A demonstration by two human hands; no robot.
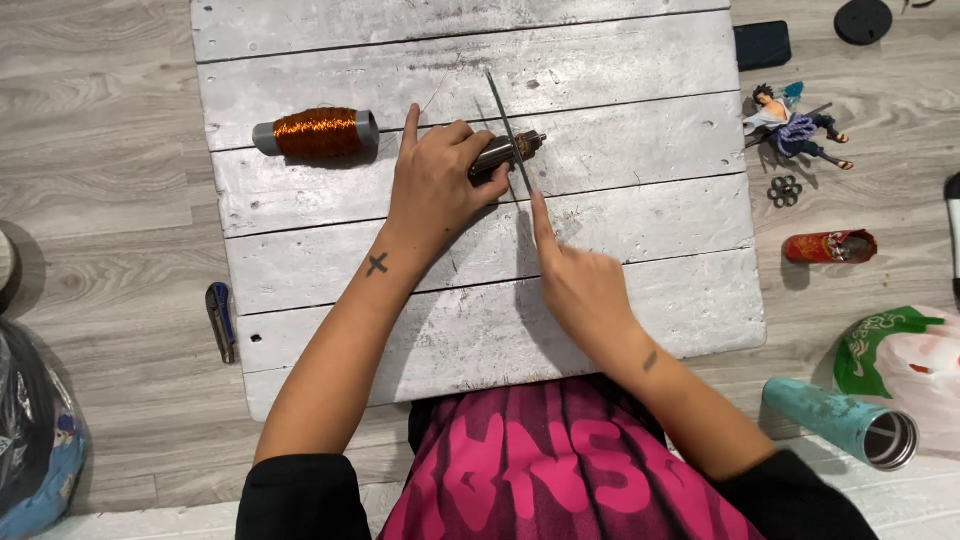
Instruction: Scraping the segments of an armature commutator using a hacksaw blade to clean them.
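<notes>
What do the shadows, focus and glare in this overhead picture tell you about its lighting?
Head view: soft, even light; the left hand, the right hand and the copper wire spool cast short, faint shadows on the white board. Focus is sharp throughout, with no motion blur on the thin blade. No harsh glare; only a mild sheen on the teal tumbler.
</notes>
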